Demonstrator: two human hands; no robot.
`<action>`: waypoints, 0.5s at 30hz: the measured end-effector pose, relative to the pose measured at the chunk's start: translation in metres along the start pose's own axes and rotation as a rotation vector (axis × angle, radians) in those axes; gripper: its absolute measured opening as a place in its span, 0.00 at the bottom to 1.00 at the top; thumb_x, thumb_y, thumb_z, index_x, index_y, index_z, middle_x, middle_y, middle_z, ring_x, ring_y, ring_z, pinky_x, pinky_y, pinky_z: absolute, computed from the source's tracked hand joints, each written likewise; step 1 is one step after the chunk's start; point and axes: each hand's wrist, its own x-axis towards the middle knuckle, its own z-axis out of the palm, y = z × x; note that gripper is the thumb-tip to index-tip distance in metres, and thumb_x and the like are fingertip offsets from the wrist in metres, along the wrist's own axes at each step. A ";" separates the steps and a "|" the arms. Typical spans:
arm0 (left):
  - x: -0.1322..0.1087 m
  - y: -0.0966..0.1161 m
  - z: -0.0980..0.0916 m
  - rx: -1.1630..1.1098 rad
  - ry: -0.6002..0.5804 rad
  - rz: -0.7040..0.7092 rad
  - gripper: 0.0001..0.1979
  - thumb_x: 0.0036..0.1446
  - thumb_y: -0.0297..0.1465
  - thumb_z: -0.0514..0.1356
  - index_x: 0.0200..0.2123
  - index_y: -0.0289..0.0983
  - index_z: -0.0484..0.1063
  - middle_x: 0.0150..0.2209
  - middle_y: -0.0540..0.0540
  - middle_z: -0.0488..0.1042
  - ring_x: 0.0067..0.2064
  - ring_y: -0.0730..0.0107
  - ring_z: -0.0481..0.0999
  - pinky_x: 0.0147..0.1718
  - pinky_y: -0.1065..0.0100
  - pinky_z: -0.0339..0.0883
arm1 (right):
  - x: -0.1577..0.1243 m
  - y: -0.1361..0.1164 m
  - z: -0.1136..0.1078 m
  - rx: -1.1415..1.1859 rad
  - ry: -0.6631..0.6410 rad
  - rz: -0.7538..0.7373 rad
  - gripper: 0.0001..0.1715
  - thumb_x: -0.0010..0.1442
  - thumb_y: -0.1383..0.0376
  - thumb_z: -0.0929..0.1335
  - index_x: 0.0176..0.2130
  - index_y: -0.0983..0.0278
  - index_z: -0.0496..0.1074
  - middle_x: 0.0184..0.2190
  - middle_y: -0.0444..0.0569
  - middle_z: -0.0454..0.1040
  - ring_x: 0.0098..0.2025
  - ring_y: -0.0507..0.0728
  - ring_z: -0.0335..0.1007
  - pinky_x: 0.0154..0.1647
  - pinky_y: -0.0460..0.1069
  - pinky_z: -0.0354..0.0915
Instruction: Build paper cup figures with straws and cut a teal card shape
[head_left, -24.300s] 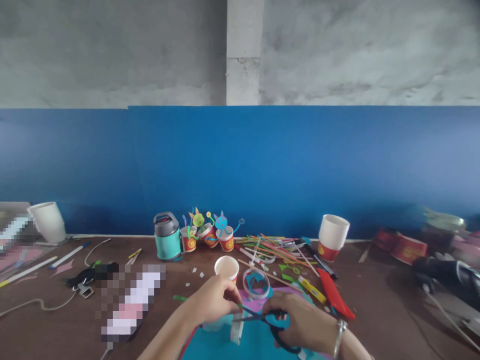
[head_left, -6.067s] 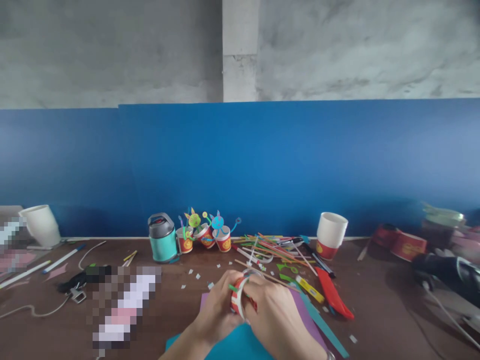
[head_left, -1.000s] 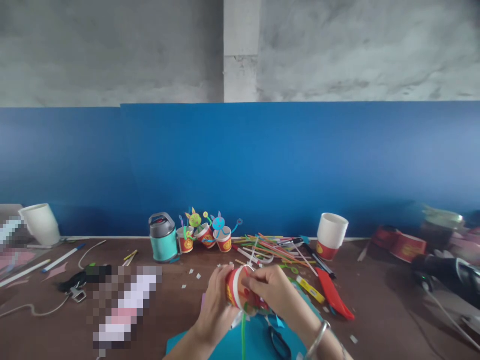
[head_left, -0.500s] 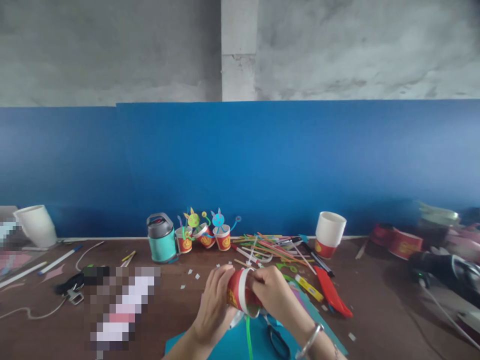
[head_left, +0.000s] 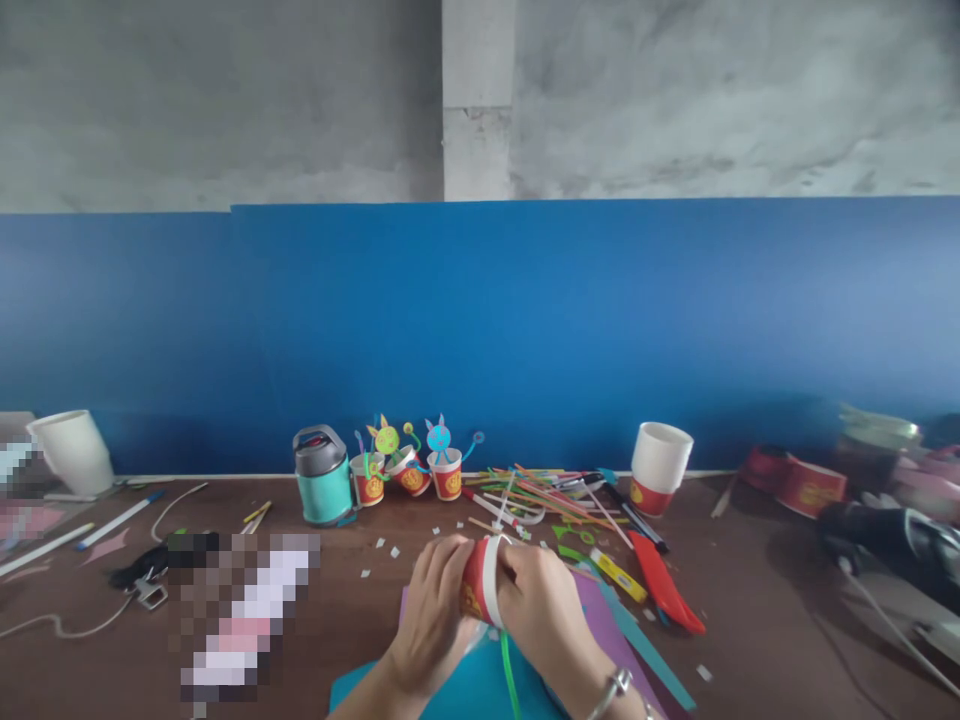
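Observation:
My left hand [head_left: 441, 610] is wrapped round a red paper cup [head_left: 474, 588] with a white rim, which lies sideways with its mouth towards the right. At that mouth, my right hand [head_left: 541, 600] is closed with bent fingers. Its fingertips, and anything they hold, are hidden inside or behind the rim. A bright green strip [head_left: 511, 675] hangs down from the cup's mouth. Beneath both hands lie blue sheets [head_left: 465, 690] and a purple sheet [head_left: 619, 632].
Small red cups with paper animal figures [head_left: 439, 440] stand at the back beside a teal flask [head_left: 324, 490]. Coloured sticks [head_left: 555, 498], a stack of cups [head_left: 660, 468], a yellow glue stick [head_left: 619, 575] and a red object [head_left: 666, 590] lie to the right.
My right hand has turned and pressed closer over the cup's mouth, hiding its inside. The green strip's lower end has swung right, and the scissors seen earlier are covered by my right arm.

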 end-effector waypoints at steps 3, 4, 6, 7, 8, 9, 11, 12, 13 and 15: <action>0.000 -0.001 0.000 0.000 -0.006 -0.008 0.26 0.54 0.22 0.55 0.57 0.34 0.56 0.46 0.37 0.71 0.47 0.57 0.72 0.47 0.55 0.70 | -0.001 -0.001 0.001 -0.035 0.037 -0.001 0.15 0.57 0.67 0.62 0.24 0.64 0.73 0.22 0.51 0.77 0.23 0.53 0.65 0.24 0.46 0.48; 0.000 -0.002 0.001 -0.001 -0.008 -0.011 0.26 0.54 0.22 0.55 0.57 0.34 0.56 0.46 0.38 0.71 0.47 0.57 0.72 0.47 0.55 0.70 | -0.001 -0.001 0.001 -0.041 0.039 -0.004 0.15 0.58 0.67 0.62 0.24 0.64 0.73 0.23 0.52 0.77 0.23 0.53 0.66 0.24 0.46 0.48; 0.000 -0.002 0.001 -0.002 0.005 -0.026 0.26 0.54 0.22 0.56 0.57 0.35 0.57 0.45 0.39 0.71 0.46 0.58 0.73 0.46 0.56 0.70 | -0.002 -0.001 0.001 -0.050 0.044 -0.010 0.15 0.58 0.67 0.62 0.23 0.63 0.73 0.23 0.52 0.77 0.24 0.53 0.67 0.24 0.46 0.47; 0.001 -0.001 0.001 0.000 0.014 -0.033 0.26 0.54 0.22 0.56 0.56 0.36 0.57 0.45 0.39 0.71 0.46 0.58 0.73 0.46 0.56 0.70 | -0.002 -0.001 0.001 -0.051 0.050 -0.011 0.15 0.58 0.67 0.62 0.23 0.63 0.72 0.23 0.52 0.77 0.24 0.53 0.68 0.24 0.46 0.47; 0.001 -0.001 0.001 0.002 0.026 -0.035 0.25 0.54 0.22 0.56 0.56 0.36 0.57 0.45 0.39 0.71 0.46 0.58 0.73 0.46 0.56 0.70 | -0.003 -0.001 0.001 -0.051 0.056 -0.014 0.15 0.58 0.67 0.62 0.23 0.63 0.72 0.23 0.51 0.77 0.24 0.53 0.68 0.24 0.46 0.47; 0.002 0.000 0.000 0.005 0.039 -0.032 0.25 0.54 0.22 0.56 0.56 0.35 0.57 0.44 0.39 0.71 0.45 0.58 0.73 0.45 0.56 0.71 | -0.003 -0.001 0.001 -0.050 0.060 -0.017 0.15 0.58 0.67 0.62 0.23 0.63 0.72 0.23 0.51 0.77 0.24 0.53 0.68 0.25 0.46 0.47; 0.003 0.003 0.000 0.014 0.049 -0.027 0.24 0.54 0.22 0.55 0.55 0.34 0.58 0.44 0.39 0.71 0.45 0.59 0.73 0.44 0.57 0.71 | -0.004 -0.001 0.002 -0.054 0.063 -0.021 0.15 0.57 0.68 0.62 0.22 0.63 0.72 0.22 0.51 0.77 0.24 0.53 0.68 0.25 0.47 0.47; 0.004 0.004 0.000 0.013 0.052 -0.022 0.24 0.54 0.22 0.56 0.54 0.33 0.58 0.44 0.38 0.71 0.45 0.59 0.73 0.44 0.58 0.71 | -0.004 -0.001 0.003 -0.055 0.060 -0.022 0.14 0.57 0.68 0.63 0.22 0.63 0.71 0.22 0.51 0.77 0.23 0.53 0.67 0.24 0.47 0.47; 0.004 0.005 0.000 0.007 0.050 -0.016 0.24 0.54 0.22 0.56 0.54 0.33 0.58 0.44 0.38 0.71 0.44 0.59 0.73 0.44 0.58 0.71 | -0.004 -0.001 0.003 -0.056 0.056 -0.023 0.14 0.57 0.68 0.63 0.22 0.63 0.71 0.22 0.51 0.77 0.23 0.53 0.67 0.24 0.47 0.47; 0.005 0.006 0.000 -0.023 0.040 -0.008 0.24 0.53 0.22 0.57 0.54 0.33 0.58 0.44 0.38 0.71 0.44 0.60 0.73 0.44 0.59 0.71 | -0.003 -0.001 0.004 -0.058 0.046 -0.021 0.14 0.56 0.69 0.63 0.22 0.64 0.71 0.23 0.52 0.77 0.23 0.53 0.67 0.25 0.46 0.47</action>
